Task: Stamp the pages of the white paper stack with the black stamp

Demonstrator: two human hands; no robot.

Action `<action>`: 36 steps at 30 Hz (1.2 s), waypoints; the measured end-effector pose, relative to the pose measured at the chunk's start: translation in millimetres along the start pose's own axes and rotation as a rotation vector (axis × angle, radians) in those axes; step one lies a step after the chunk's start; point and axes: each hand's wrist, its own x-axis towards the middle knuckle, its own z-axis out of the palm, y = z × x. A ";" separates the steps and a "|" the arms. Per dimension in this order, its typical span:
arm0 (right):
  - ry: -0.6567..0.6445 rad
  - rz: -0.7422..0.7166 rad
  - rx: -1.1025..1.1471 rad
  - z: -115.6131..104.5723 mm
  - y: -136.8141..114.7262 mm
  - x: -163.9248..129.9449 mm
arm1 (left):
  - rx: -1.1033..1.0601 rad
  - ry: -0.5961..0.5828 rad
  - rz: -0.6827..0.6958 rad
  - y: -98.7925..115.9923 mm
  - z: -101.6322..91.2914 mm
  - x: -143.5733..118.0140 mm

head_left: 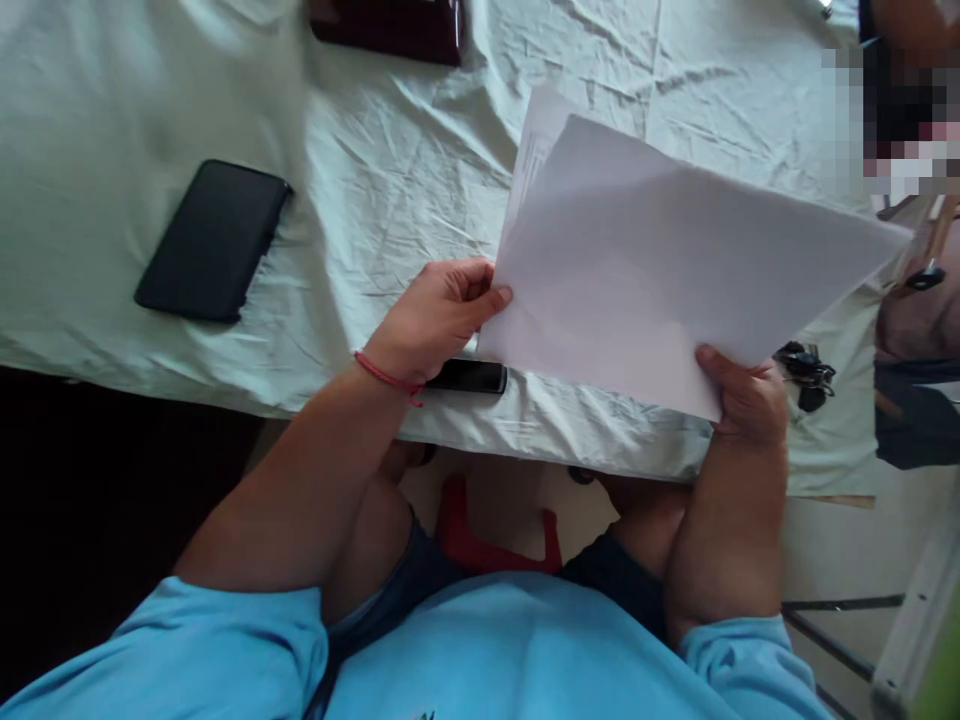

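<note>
Two or more white paper sheets point(645, 250) are held up over the cloth-covered table, the top one blank on the side facing me. Faint print shows on a sheet beneath, along the left edge. My left hand point(442, 310), with a red string at the wrist, pinches the left edge between thumb and fingers. At the lower right corner, my right hand point(746, 395) grips the sheets with the thumb on top and the fingers hidden underneath. A dark phone point(469, 377) lies partly under my left wrist. Just right of my right hand is a bunch of keys point(808, 375).
A black tablet or large phone point(214, 240) lies on the pale green tablecloth point(360, 180) at the left. A dark red glossy object point(386, 28) stands at the far edge of view. Another person's arm point(911, 25) shows at the upper right. Below sits a red stool point(491, 555).
</note>
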 end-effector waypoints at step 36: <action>0.048 0.072 0.193 10.3 3.7 14.6 | -0.112 0.109 -0.094 13.3 12.8 3.4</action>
